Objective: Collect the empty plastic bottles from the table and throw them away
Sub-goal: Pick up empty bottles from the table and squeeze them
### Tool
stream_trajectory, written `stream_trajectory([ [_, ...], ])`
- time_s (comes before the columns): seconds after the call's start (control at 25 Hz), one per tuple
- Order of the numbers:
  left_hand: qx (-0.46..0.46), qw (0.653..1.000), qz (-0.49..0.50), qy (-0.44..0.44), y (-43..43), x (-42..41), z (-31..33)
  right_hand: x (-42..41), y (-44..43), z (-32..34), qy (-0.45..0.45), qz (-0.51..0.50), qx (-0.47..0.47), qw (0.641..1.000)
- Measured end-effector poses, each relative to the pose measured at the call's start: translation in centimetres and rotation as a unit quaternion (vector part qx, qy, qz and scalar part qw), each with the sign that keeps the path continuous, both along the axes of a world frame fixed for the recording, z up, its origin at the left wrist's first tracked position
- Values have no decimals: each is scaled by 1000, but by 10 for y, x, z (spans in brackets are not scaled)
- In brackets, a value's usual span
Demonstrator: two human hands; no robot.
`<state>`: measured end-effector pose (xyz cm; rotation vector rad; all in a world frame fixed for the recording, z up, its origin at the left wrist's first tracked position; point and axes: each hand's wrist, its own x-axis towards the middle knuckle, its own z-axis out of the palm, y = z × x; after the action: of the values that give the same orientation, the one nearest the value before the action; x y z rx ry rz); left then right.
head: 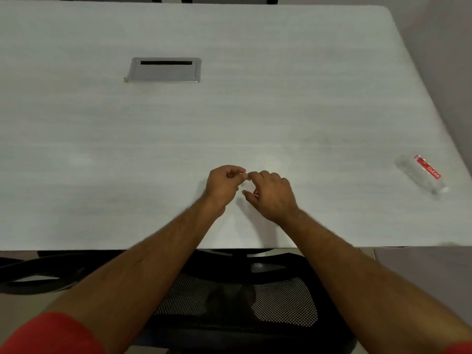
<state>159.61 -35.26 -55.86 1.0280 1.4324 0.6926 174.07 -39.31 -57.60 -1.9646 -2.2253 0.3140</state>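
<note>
A clear plastic bottle (421, 173) with a red label lies on its side near the right edge of the white table (229, 111). My right hand (270, 195) is curled over a second clear bottle (244, 184) at the table's near middle; only a bit of clear plastic and a speck of red label show between my hands. My left hand (222, 185) pinches the end of that bottle with thumb and forefinger. Most of this bottle is hidden under my right hand.
A metal cable hatch (165, 70) is set into the table at the far left-centre. A black mesh office chair (242, 297) stands pushed in under the near edge, with another chair arm (38, 274) to its left. The table's right edge drops to the floor.
</note>
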Motion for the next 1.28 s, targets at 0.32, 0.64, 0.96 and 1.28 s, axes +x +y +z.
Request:
stream_trajectory([
  [0.32, 1, 994, -5, -114, -46, -12, 60, -24, -67, 75, 75, -101, 39, 991],
  [0.64, -62, 947, -178, -260, -65, 6, 91, 0, -110, 125, 407, -256, -102, 871],
  [0.96, 14, 962, -176, -208, -99, 146, 100, 108, -144, 130, 411, -321, -47, 852],
  [1.28, -50, 948, -173, -261, -143, 334, 78, 315, -180, 98, 703, -290, -244, 602],
])
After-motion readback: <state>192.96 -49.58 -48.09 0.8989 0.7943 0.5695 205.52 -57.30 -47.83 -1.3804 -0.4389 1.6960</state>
